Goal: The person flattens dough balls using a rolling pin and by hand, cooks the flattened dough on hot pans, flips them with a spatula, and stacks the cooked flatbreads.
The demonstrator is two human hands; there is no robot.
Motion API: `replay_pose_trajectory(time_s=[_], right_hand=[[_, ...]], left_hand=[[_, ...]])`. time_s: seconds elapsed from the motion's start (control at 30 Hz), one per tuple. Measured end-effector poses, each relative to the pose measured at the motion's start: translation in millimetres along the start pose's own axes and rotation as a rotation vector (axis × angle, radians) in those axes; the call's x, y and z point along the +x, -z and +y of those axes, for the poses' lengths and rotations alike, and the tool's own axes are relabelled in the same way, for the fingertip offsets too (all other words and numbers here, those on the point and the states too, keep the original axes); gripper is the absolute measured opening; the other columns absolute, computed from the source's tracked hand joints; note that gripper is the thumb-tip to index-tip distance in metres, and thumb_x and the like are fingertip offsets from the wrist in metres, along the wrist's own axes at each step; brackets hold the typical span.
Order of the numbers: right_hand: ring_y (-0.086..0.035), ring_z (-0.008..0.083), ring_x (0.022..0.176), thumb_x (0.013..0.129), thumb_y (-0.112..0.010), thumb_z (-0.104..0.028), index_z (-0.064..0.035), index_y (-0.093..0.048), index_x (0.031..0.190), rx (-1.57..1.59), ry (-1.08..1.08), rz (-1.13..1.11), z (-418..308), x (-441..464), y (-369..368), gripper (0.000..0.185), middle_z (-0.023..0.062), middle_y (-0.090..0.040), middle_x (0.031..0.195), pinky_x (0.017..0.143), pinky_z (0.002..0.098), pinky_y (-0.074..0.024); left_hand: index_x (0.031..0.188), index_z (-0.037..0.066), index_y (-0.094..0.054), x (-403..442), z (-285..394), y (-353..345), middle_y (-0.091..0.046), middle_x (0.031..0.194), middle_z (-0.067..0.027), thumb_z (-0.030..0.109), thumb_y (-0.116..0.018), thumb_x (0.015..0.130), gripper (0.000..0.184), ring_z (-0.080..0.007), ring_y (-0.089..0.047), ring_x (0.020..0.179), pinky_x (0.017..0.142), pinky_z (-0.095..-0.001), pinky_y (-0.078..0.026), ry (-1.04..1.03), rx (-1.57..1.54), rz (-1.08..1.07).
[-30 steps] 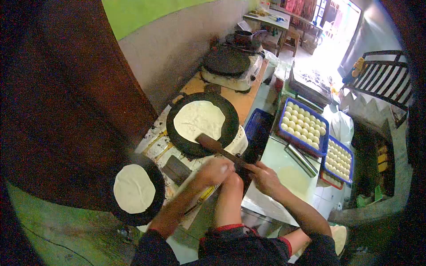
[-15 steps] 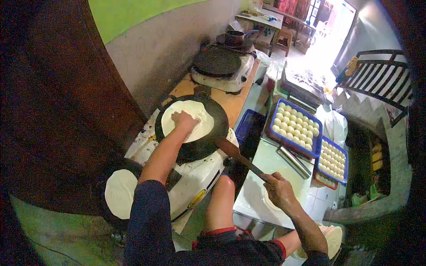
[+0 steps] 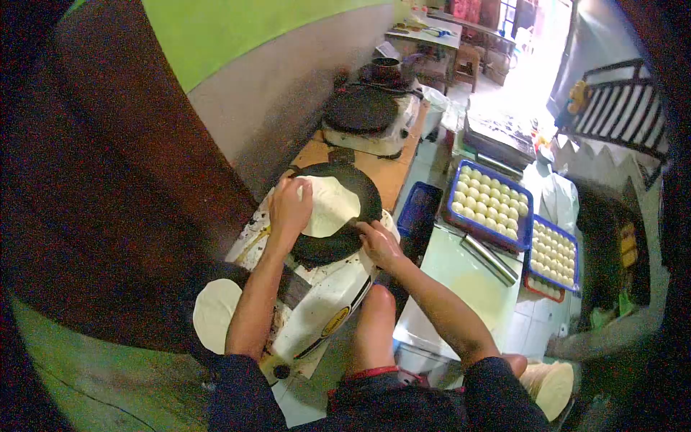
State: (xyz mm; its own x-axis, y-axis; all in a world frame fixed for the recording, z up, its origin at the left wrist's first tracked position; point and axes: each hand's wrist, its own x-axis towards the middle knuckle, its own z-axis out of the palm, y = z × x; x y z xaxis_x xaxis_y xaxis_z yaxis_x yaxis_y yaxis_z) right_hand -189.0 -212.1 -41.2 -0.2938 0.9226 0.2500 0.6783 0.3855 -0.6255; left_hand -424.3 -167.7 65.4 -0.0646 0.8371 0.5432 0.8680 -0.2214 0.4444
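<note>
A thin round flatbread lies partly raised in a black pan on a white stove. My left hand is closed on the bread's left edge. At the pan's right rim, my right hand has its fingers drawn together, close to the bread's lower right edge; what they pinch is hidden. Another pale flatbread rests on a dark round pan at the lower left. The wooden spatula seen earlier is not visible.
A white board to my right bears a metal rolling pin. Blue trays of dough balls stand beyond it. Behind the pan sits a second burner with a flat griddle. Stacked pale rounds are at the lower right.
My left hand has gone from lying on the flatbread to gripping its left edge. My right hand has let go of the spatula and moved left to the pan. The bread's edge has lifted.
</note>
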Motion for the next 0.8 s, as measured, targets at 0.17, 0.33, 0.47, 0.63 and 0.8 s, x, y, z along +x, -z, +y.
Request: replay_pose_trajectory(time_s=[0.17, 0.33, 0.47, 0.63, 0.8], right_hand=[[-0.065, 0.0364, 0.094, 0.094, -0.057, -0.006, -0.0063, -0.061, 0.127, 0.023, -0.132, 0.180, 17, -168, 118, 0.034, 0.0197, -0.065, 0.103, 0.082, 0.0423, -0.0536], [-0.065, 0.0376, 0.099, 0.091, -0.059, -0.006, -0.0025, -0.062, 0.124, -0.160, -0.618, 0.425, 5, -412, 255, 0.033, 0.0218, -0.067, 0.109, 0.090, 0.0451, -0.0520], [-0.064, 0.0376, 0.103, 0.092, -0.059, -0.007, -0.0012, -0.061, 0.122, -0.422, -0.899, 0.535, -50, -562, 323, 0.031, 0.0200, -0.067, 0.110, 0.091, 0.0437, -0.0509], [-0.068, 0.0254, 0.086, 0.098, -0.056, -0.013, -0.0054, -0.060, 0.126, -0.264, -1.193, 0.699, -92, -675, 341, 0.029, 0.0131, -0.070, 0.101, 0.075, 0.0387, -0.0547], [-0.063, 0.0104, 0.065, 0.100, -0.056, -0.016, -0.0034, -0.057, 0.131, 0.384, -1.309, 0.817, -114, -751, 362, 0.033, 0.0093, -0.068, 0.093, 0.051, 0.0271, -0.0490]], left_hand=[[0.093, 0.003, -0.070, -79, 91, -26, -0.063, 0.085, -0.0142, 0.019, -0.063, 0.094, 0.017, -0.0296, -0.062, 0.075, 0.070, -0.0397, -0.049, 0.024, -0.444, -0.078], [0.099, 0.000, -0.071, -199, 247, -125, -0.070, 0.088, -0.0103, 0.018, -0.064, 0.095, 0.019, -0.0190, -0.066, 0.078, 0.073, -0.0323, -0.052, -0.090, -0.796, -0.638], [0.104, 0.001, -0.070, -306, 390, -171, -0.070, 0.089, -0.0047, 0.025, -0.061, 0.099, 0.026, -0.0136, -0.065, 0.082, 0.075, -0.0287, -0.052, -0.059, -1.130, -1.244], [0.127, -0.001, -0.058, -422, 524, -198, -0.065, 0.116, -0.0132, 0.045, -0.055, 0.100, 0.054, -0.0184, -0.064, 0.093, 0.076, -0.0291, -0.051, 0.387, -1.302, -1.836], [0.134, -0.001, -0.050, -481, 616, -217, -0.062, 0.121, -0.0147, 0.058, -0.043, 0.100, 0.069, -0.0234, -0.061, 0.100, 0.083, -0.0320, -0.050, 0.525, -1.243, -1.949]])
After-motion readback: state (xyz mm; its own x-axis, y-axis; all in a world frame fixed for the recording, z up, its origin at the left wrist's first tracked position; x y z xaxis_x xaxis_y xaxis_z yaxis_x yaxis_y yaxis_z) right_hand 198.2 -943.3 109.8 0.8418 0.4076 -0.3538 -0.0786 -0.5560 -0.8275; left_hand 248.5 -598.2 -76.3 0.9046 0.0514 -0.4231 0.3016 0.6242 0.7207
